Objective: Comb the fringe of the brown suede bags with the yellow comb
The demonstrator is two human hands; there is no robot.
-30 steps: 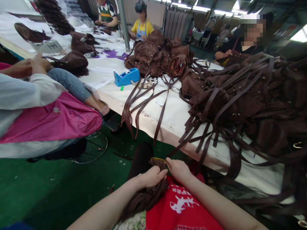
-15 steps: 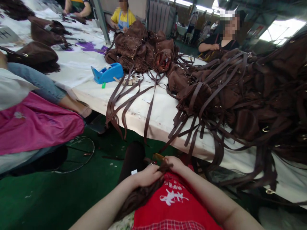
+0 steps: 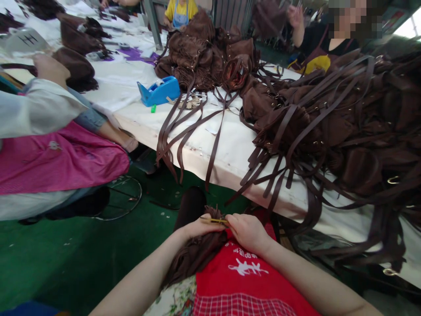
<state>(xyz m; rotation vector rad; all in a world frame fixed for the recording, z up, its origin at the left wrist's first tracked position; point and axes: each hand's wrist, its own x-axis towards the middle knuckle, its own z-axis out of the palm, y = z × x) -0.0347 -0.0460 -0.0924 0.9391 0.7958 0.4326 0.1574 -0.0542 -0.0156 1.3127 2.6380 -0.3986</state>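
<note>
On my lap lies a brown fringed bag (image 3: pixel 194 258), partly hidden by my arm and hands. My left hand (image 3: pixel 199 228) is closed on the upper part of this bag. A yellow comb (image 3: pixel 215 220) sticks out leftward from the fingers of my right hand (image 3: pixel 247 230), which is closed around its end. The comb is seen nearly edge-on and overlaps the left hand's fingers. Some fringe (image 3: pixel 213 212) shows just beyond the comb. Both hands are close together above the red apron (image 3: pixel 243 263).
A white-covered table (image 3: pixel 210 158) stands ahead, with a heap of brown bags (image 3: pixel 329 123) and straps dangling over its edge. A blue tape dispenser (image 3: pixel 161 91) sits on it. Co-workers are at the left and across the table; one co-worker's hand (image 3: pixel 296 17) is raised.
The comb has turned from showing its teeth to nearly edge-on, now over my left hand. Across the table a co-worker has raised a hand. The left co-worker's hand now shows by a bag.
</note>
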